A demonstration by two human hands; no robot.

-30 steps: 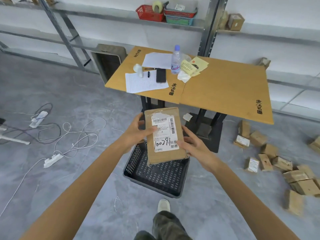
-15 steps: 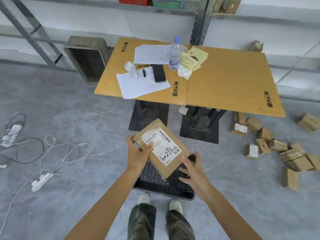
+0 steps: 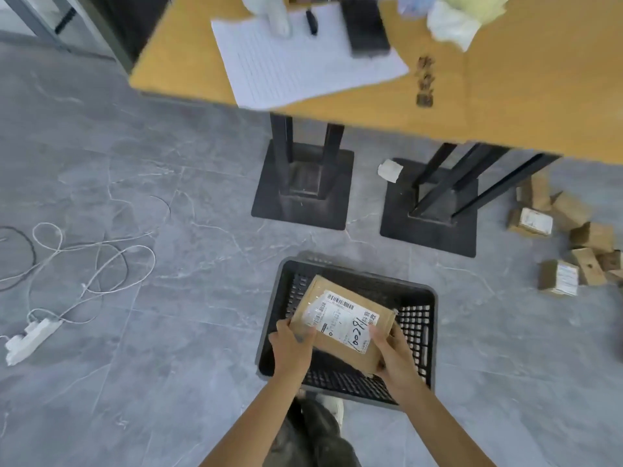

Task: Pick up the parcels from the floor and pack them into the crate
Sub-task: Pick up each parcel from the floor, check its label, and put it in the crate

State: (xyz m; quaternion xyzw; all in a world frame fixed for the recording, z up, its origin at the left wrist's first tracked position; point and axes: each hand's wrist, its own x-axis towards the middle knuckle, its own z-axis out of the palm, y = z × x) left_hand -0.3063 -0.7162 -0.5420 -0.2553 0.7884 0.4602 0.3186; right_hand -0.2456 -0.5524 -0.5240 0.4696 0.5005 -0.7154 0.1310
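Over crate, left hand and right hand hold parcel 100291.

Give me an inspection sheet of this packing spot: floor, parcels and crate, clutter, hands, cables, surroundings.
Surface: grey floor, tiled; the crate stands on it.
Job's things: one parcel, label up, held tilted over the black crate; loose parcels lie on the floor at right.
Clutter: crumpled paper scrap beside a table base.
Hands: left hand and right hand both grip the parcel's near side.
Cables: white cables and a power strip loose on the floor at left.
Surroundings: table with a sheet, phone and pen, all blurred.
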